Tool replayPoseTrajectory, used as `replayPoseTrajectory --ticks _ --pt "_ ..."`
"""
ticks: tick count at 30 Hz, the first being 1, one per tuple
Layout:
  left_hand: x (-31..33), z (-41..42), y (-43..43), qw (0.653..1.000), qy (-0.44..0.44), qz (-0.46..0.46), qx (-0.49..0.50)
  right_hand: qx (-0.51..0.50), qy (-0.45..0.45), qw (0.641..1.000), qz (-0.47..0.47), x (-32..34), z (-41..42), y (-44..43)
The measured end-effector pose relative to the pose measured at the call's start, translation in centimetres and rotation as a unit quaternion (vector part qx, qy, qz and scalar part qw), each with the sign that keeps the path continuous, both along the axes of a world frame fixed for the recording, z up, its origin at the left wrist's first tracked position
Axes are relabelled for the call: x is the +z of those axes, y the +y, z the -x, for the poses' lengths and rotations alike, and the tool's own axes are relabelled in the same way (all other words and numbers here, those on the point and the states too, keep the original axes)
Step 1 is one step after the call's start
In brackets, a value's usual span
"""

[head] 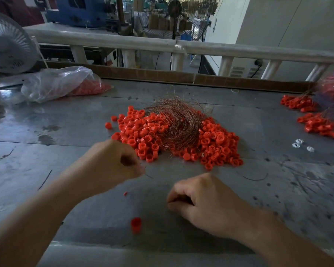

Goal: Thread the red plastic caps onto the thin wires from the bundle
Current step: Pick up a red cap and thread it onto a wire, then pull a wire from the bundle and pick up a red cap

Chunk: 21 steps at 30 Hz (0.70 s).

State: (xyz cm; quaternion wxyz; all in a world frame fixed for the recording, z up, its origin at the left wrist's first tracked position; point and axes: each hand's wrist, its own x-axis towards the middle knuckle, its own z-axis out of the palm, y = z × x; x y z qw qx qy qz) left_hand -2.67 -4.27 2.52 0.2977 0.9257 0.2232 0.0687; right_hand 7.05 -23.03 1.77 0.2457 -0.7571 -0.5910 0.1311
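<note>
The scuffed, dull grey metal table (278, 180) spreads beneath both hands. Just beyond the left hand (112, 162) lies the heap of red plastic caps (143, 135), small, hollow and glossy, dumped close so either hand can reach it. Nested in that heap, ahead of both hands, the bundle of thin wires (179, 120) curls like a coppery nest. Far out to the right of the right hand (206, 205), strung caps (316, 126) lie apart from the loose stock. The left hand's fingers are curled, seemingly pinching 1 wire (148, 176) that points toward the right hand. That hand's fingers curl inward, and blur hides whether they hold anything. 1 loose cap (136, 224) stands between the wrists.
</note>
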Motion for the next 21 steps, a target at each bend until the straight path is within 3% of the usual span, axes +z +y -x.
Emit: replayPoseTrajectory --ticks 4,11,21 --pt "-0.9 -1.2 0.2 0.984 -0.119 -0.094 0.097 -0.01 -0.036 0.999 0.016 0.3 -0.3 -0.2" --pt "-2.7 -3.1 0.6 0.98 -0.103 -0.142 0.097 -0.028 -0.042 0.998 0.042 0.6 -0.5 -0.3" --pt "-1.1 -1.1 -0.7 0.984 -0.163 -0.064 0.033 -0.113 -0.024 0.993 -0.03 0.6 -2.5 -0.3"
